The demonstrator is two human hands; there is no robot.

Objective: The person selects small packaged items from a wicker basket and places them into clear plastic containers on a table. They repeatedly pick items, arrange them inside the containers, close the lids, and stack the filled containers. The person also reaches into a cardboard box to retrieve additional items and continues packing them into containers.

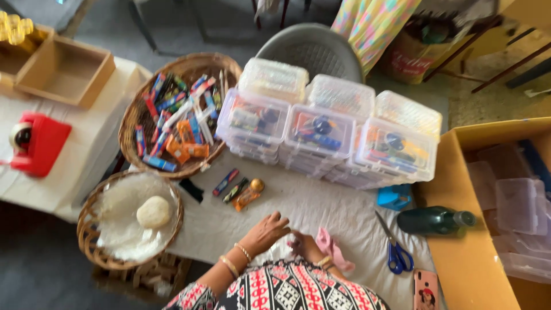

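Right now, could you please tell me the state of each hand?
Left hand: fingers curled, resting on the white cloth; holding nothing that shows.
Right hand: closed on a pink ribbon.

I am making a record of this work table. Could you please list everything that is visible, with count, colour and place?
Wicker baskets: two, brown, table left; the far one holds colourful small packets, the near one white material.
Clear lidded boxes: several, stacked, table centre, filled with colourful items.
Loose packets: three, mixed colours, before the baskets.
Scissors: one, blue handles, table right.
Bottle: one, dark green, lying beside the scissors.
Blue container: one, near the boxes.
Phone: one, pink case, bottom edge.
Cardboard box: one, yellow-brown, right, holding clear boxes.
Red device: one, far left.
Pink ribbon: one, by the right hand.
Left hand: resting on the table cloth.
Right hand: touching the ribbon.
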